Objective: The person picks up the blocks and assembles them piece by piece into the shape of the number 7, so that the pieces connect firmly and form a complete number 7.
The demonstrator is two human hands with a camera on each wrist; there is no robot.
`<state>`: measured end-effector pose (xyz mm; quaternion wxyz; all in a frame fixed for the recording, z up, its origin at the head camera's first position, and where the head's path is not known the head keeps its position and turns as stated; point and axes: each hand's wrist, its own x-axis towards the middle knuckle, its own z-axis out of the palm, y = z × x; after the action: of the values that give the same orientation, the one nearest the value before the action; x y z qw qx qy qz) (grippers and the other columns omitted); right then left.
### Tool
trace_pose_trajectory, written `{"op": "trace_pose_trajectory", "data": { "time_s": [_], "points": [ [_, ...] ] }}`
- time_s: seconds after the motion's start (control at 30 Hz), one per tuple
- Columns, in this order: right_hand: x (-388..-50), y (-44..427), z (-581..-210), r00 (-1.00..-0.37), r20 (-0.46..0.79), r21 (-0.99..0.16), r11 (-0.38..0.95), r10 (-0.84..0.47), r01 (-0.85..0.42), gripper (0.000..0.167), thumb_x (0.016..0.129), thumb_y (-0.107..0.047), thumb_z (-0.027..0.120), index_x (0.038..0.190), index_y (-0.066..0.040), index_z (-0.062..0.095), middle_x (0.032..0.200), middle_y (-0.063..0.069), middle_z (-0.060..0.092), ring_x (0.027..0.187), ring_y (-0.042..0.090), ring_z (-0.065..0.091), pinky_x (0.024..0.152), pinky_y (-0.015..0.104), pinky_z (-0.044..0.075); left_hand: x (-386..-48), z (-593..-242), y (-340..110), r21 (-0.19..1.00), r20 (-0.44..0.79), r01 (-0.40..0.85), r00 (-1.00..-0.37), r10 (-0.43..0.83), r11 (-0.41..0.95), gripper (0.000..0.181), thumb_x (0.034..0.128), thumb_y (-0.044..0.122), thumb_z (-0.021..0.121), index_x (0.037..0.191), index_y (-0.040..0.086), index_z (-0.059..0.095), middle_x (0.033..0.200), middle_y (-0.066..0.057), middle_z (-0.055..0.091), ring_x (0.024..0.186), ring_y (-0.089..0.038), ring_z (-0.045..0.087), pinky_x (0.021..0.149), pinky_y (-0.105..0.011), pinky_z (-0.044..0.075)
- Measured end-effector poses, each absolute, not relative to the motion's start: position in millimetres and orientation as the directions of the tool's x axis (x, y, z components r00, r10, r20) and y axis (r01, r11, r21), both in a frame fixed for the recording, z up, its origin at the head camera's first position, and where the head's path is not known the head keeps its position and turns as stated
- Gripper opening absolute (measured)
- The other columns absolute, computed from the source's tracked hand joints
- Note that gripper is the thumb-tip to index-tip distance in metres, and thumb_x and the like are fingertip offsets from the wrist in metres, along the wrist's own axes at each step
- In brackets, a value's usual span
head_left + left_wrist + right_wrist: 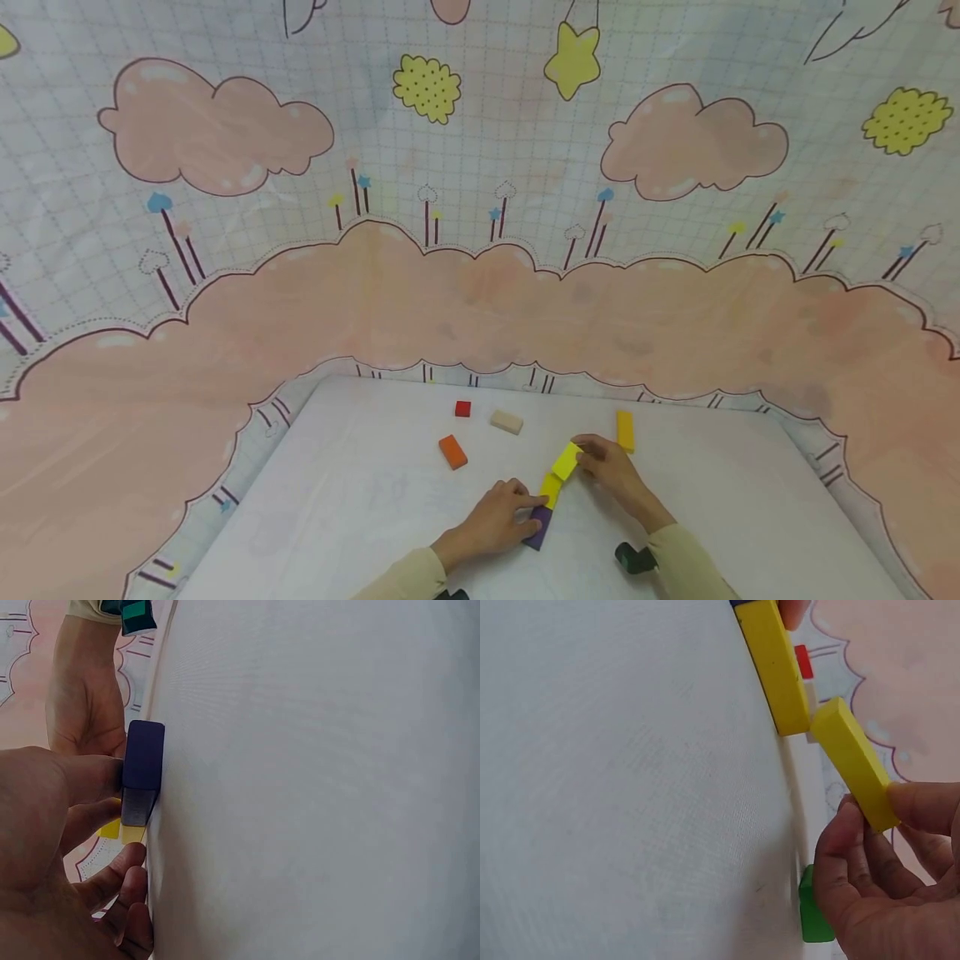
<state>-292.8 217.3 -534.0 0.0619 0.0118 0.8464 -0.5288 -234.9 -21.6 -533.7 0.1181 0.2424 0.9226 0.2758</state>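
Observation:
A purple block [537, 531] [144, 755] lies on the table, end to end with a yellow block [552, 487] [775, 671]. My left hand [489, 522] [37, 825] rests its thumb against the purple block's side, while its extended index finger touches near the joint. Between thumb and fingers, my right hand [617, 477] [900, 877] pinches a second yellow block [566, 461] [853, 765] by its far end. That block slants away from the first, its near end close to the first one's end; whether they touch I cannot tell.
Beyond the hands lie a red block [462, 409], a pale wooden block [507, 422] and an orange block [453, 452]. A deeper yellow block [626, 432] stands right of them. The right wrist view shows a green block [815, 911] below my right hand. Patterned cloth hangs behind the table.

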Motion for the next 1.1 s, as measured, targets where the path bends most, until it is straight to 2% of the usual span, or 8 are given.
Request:
{"op": "trace_pose_trajectory", "data": {
  "time_s": [0.27,0.6,0.9,1.1],
  "points": [
    [-301,217,-538,-0.991,-0.126,-0.876,0.473,-0.034,0.095,0.029,0.098,-0.01,0.056,0.126,-0.013,0.063,0.13,0.014,0.062,0.092,0.018,0.06,0.083,0.03,0.056,-235,-535,-22,0.568,-0.084,0.38,-0.855,0.512,0.729,0.041,0.0925,0.036,0.066,0.133,0.034,0.061,0.112,0.007,0.057,0.094,-0.006,0.046,0.078,-0.022,0.043],
    [-309,216,-539,-0.99,-0.139,-0.871,0.48,-0.034,0.106,0.028,0.099,-0.011,0.056,0.126,-0.012,0.063,0.125,0.01,0.064,0.09,0.018,0.058,0.08,0.027,0.054,-235,-535,-21,0.562,-0.095,0.372,-0.858,0.505,0.739,0.041,0.0924,0.036,0.067,0.133,0.035,0.061,0.111,0.007,0.057,0.092,-0.006,0.045,0.077,-0.022,0.043],
    [-310,211,-542,-0.996,-0.077,-0.859,0.51,-0.048,0.042,0.025,0.097,-0.007,0.057,0.121,-0.011,0.066,0.12,0.009,0.066,0.091,0.018,0.058,0.083,0.029,0.054,-236,-537,-21,0.557,-0.091,0.374,-0.86,0.502,0.742,0.041,0.0919,0.036,0.067,0.133,0.034,0.062,0.11,0.007,0.058,0.092,-0.007,0.046,0.077,-0.022,0.044],
    [-307,207,-540,-0.998,-0.029,-0.83,0.558,-0.048,-0.002,0.024,0.097,-0.006,0.058,0.12,-0.009,0.065,0.121,0.012,0.066,0.093,0.018,0.06,0.082,0.03,0.056,-236,-535,-21,0.568,-0.094,0.365,-0.862,0.499,0.738,0.041,0.092,0.036,0.067,0.132,0.034,0.062,0.109,0.007,0.057,0.092,-0.007,0.045,0.077,-0.022,0.043]
  ]
}}
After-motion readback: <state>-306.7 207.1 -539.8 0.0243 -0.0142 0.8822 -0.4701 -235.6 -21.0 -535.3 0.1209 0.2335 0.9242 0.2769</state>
